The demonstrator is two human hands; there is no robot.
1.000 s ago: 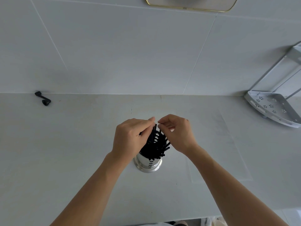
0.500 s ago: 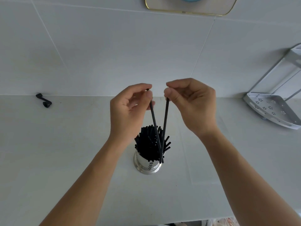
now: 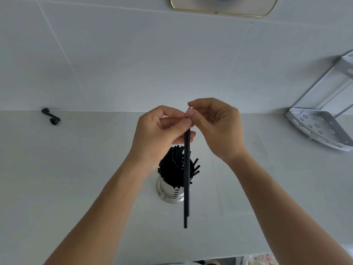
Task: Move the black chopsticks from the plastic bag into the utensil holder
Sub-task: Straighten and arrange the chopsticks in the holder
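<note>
A shiny metal utensil holder (image 3: 169, 194) stands on the white counter, packed with several black chopsticks (image 3: 174, 165). Above it, two black chopsticks (image 3: 186, 188) hang side by side, pointing down past the holder's front. My left hand (image 3: 158, 131) and my right hand (image 3: 215, 127) meet at their top ends, each pinching them with thumb and forefinger. The lower tips hang free in front of the holder. No plastic bag shows on the counter.
A small black crank-shaped part (image 3: 51, 116) lies at the back left of the counter. A white perforated corner shelf (image 3: 317, 129) stands at the right. The tiled wall rises behind, with a gold-rimmed tray edge (image 3: 219, 13) at the top. A bag's edge (image 3: 261, 260) peeks below the counter.
Both hands lifted one chopstick each out of the holder, then brought the two together; the pair now hangs straight, clear of the holder.
</note>
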